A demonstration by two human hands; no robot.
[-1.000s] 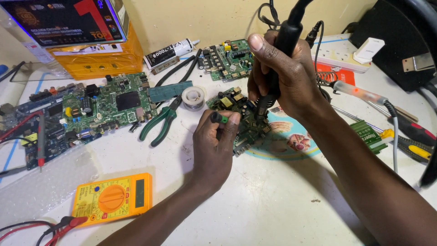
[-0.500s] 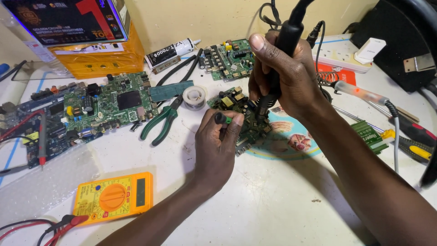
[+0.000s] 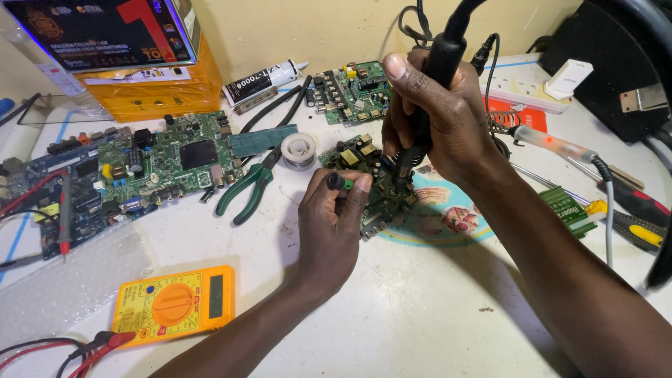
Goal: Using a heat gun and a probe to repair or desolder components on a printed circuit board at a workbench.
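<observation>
While right hand (image 3: 437, 119) grips black soldering iron (image 3: 437, 59), left hand (image 3: 332, 224) pinches small green-black part (image 3: 341, 183) over circuit board (image 3: 374, 185).

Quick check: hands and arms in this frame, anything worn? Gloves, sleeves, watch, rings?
Nothing worn that shows. The left hand and right hand are bare, no gloves, and no rings visible on the fingers. Both forearms are bare to the frame edge: no sleeves, watch or wrist strap in view.
</observation>
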